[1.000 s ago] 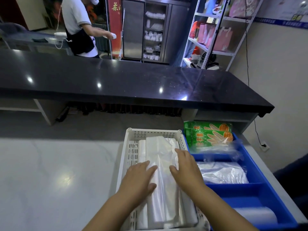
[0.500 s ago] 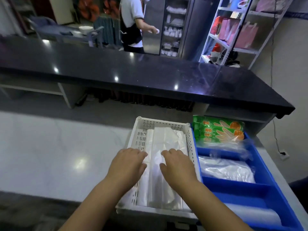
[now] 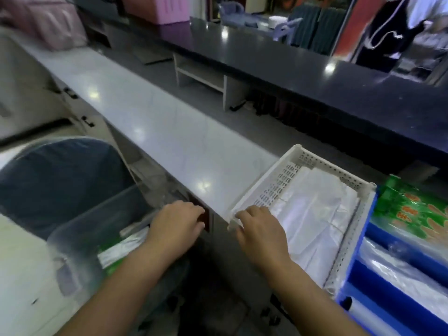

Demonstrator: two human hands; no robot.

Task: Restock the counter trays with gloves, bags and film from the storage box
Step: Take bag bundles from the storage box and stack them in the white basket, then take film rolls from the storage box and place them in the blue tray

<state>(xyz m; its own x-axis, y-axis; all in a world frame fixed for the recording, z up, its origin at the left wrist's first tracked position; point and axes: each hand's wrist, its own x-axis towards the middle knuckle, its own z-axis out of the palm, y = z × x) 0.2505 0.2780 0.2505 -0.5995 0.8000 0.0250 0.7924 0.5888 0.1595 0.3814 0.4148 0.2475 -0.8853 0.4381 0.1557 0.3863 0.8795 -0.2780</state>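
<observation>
Head view. White perforated tray (image 3: pixel 322 166): on pale counter (image 3: pixel 169 132), at its near edge; folded clear bags (image 3: pixel 315 214) lie flat inside. Right hand (image 3: pixel 261 229): at the tray's near-left corner, fingers together and bent, tips at the rim, holding nothing. Left hand (image 3: pixel 177 221): left of the tray, off the counter edge, fingers together, slightly bent, empty. Clear storage box (image 3: pixel 80 229): left of the tray and lower, green-and-white packets inside. Blue tray (image 3: pixel 356 267): against the white tray's right side, holding green glove packs (image 3: pixel 412 209).

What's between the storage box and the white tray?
Head view: just counter edge and dark floor, plus the left hand over the storage box and the right hand at the white tray's corner.
</observation>
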